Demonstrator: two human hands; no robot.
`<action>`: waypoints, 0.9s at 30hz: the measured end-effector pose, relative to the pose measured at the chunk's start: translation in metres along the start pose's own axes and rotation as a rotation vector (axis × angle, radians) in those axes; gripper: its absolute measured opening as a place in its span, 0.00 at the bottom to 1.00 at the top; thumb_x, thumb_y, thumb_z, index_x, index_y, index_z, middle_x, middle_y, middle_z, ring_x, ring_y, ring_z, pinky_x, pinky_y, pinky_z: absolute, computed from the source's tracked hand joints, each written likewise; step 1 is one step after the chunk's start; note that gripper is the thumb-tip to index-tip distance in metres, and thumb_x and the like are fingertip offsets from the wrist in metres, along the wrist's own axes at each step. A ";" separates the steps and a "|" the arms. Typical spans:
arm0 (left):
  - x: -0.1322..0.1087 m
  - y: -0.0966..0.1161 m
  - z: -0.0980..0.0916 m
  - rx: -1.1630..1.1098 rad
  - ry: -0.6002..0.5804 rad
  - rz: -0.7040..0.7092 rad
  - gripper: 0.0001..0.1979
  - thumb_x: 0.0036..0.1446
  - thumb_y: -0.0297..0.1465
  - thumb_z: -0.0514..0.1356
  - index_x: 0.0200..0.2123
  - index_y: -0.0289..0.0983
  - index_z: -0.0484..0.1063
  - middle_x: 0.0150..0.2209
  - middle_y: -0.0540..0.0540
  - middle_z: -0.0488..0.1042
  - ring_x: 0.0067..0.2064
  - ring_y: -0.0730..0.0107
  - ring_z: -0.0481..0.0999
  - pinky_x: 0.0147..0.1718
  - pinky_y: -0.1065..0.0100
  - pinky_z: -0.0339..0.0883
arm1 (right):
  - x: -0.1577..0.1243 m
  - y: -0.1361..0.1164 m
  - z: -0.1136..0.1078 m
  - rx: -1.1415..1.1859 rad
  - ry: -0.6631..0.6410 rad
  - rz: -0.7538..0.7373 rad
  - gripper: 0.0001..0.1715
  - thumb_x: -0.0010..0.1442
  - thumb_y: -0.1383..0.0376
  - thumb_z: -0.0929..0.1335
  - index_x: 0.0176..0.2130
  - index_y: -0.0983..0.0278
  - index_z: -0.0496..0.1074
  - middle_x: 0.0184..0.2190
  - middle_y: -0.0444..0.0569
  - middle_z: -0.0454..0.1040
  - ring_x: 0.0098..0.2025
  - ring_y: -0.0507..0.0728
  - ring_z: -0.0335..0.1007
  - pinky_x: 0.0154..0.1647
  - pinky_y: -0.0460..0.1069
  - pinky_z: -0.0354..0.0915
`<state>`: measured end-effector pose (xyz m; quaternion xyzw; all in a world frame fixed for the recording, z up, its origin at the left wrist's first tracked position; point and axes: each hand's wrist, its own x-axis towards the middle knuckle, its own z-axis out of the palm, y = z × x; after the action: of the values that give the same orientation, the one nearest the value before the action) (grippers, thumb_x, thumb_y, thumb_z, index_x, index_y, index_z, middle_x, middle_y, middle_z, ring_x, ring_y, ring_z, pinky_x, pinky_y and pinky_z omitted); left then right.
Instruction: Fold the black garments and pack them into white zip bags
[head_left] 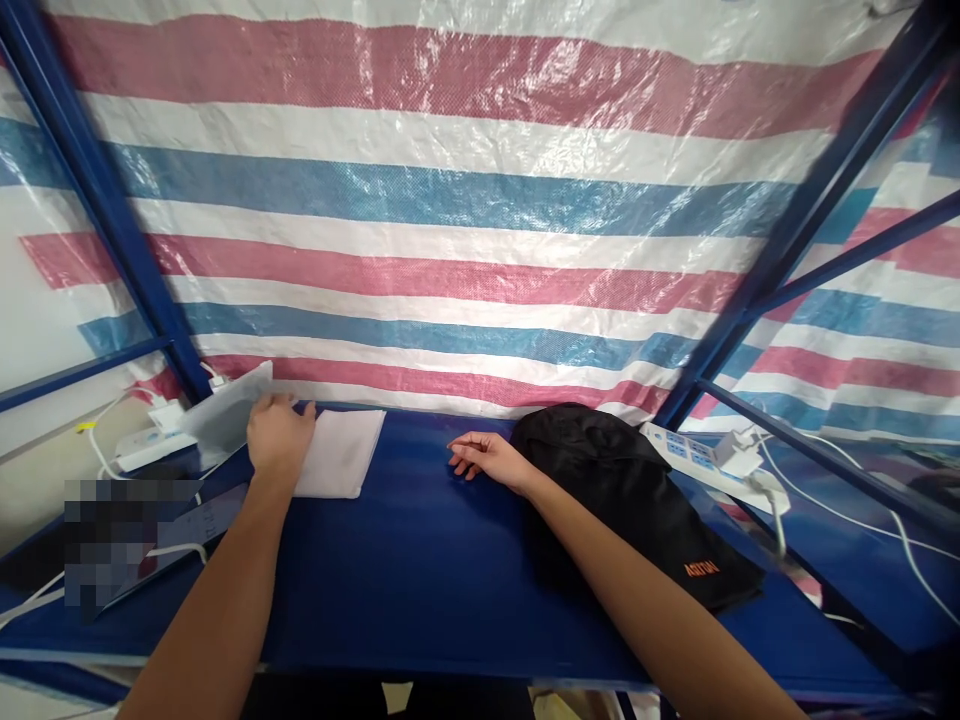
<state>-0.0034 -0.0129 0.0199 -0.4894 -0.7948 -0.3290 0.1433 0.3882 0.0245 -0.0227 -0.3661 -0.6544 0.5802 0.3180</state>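
Observation:
At the left of the blue shelf, my left hand (281,435) is closed at the right edge of a thin, grey-white sheet (229,410), which stands tilted up; its fingertips are partly hidden. Beside that hand lies a flat, folded white cloth or paper (341,455); I cannot tell which. My right hand (487,458) hovers over or rests on the blue surface, fingers loosely bent and apart, with nothing in them. A crumpled black cloth (622,470) with orange lettering lies just right of it, partly under my right forearm.
A white power strip (705,465) with plugs and cables lies at the right. Another power strip (154,445) sits at the far left, near a flat dark device (180,530) with a white cable. Blue metal posts (810,210) and a striped plastic sheet (450,200) enclose the back.

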 end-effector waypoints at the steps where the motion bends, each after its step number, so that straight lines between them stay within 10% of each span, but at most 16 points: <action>1: 0.001 0.002 -0.006 -0.054 0.041 0.024 0.22 0.72 0.41 0.54 0.56 0.32 0.79 0.57 0.31 0.79 0.61 0.40 0.75 0.62 0.49 0.68 | 0.000 0.000 0.000 -0.001 -0.001 0.005 0.30 0.62 0.44 0.79 0.48 0.65 0.81 0.39 0.54 0.85 0.36 0.56 0.83 0.34 0.47 0.77; 8: -0.027 0.059 -0.028 -0.560 0.265 0.563 0.09 0.73 0.39 0.63 0.44 0.42 0.81 0.47 0.41 0.84 0.54 0.53 0.81 0.61 0.52 0.73 | 0.003 0.001 0.003 0.055 0.054 -0.020 0.41 0.61 0.46 0.79 0.65 0.61 0.73 0.55 0.61 0.80 0.46 0.62 0.84 0.35 0.50 0.81; 13: -0.081 0.107 -0.017 -0.892 0.130 1.049 0.04 0.70 0.27 0.67 0.43 0.43 0.80 0.40 0.48 0.83 0.43 0.64 0.83 0.49 0.59 0.79 | 0.004 -0.001 -0.003 0.057 0.268 -0.330 0.75 0.49 0.55 0.85 0.79 0.36 0.45 0.81 0.49 0.45 0.74 0.69 0.64 0.60 0.63 0.79; 19: -0.089 0.096 0.010 -0.779 -0.090 0.963 0.07 0.71 0.33 0.66 0.36 0.42 0.77 0.31 0.51 0.76 0.35 0.68 0.78 0.39 0.64 0.75 | 0.009 0.000 -0.024 -0.459 0.292 -0.621 0.10 0.65 0.58 0.77 0.47 0.53 0.85 0.61 0.52 0.79 0.69 0.70 0.70 0.73 0.71 0.62; 22: -0.079 0.086 0.016 -0.684 -0.144 0.798 0.08 0.66 0.39 0.70 0.41 0.42 0.77 0.29 0.53 0.73 0.33 0.67 0.76 0.38 0.64 0.74 | 0.009 -0.005 -0.018 -0.599 0.263 -0.753 0.08 0.72 0.59 0.72 0.47 0.54 0.84 0.48 0.50 0.85 0.62 0.67 0.76 0.69 0.69 0.66; 27: -0.077 0.088 0.009 -0.588 -0.039 0.829 0.25 0.58 0.43 0.76 0.56 0.44 0.79 0.51 0.41 0.79 0.58 0.47 0.76 0.62 0.47 0.70 | 0.001 -0.019 0.003 -0.775 0.279 -0.835 0.10 0.77 0.61 0.67 0.49 0.57 0.80 0.47 0.53 0.82 0.54 0.64 0.76 0.61 0.62 0.70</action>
<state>0.1114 -0.0329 0.0044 -0.7896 -0.4099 -0.4450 0.1030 0.3833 0.0228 -0.0040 -0.2397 -0.8597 0.0703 0.4456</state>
